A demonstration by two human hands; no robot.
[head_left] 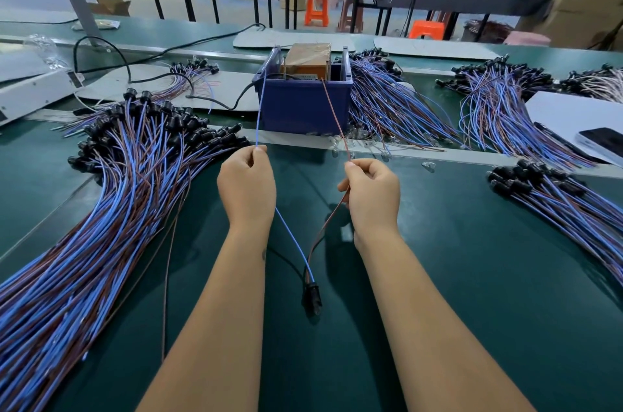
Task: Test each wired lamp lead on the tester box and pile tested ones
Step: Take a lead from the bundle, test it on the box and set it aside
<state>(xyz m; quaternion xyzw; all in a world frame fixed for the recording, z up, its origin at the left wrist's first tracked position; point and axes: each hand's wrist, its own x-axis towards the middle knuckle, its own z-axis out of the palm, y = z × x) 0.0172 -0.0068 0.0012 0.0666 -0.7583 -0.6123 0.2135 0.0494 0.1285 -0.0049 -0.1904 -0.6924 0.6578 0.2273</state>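
Green bench mat (472, 276) carries heaped leads (101, 209) beside my blue tester box (303, 101), where my left hand (247, 182) pinches the blue wire (259, 115) and my right hand (372, 191) pinches the brown wire (333, 111), their black socket (312, 300) dangling between my forearms.

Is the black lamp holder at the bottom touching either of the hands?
Apart. The head view shows the black lamp holder hanging low between the forearms, joined only by its wires to the left hand and right hand higher up.
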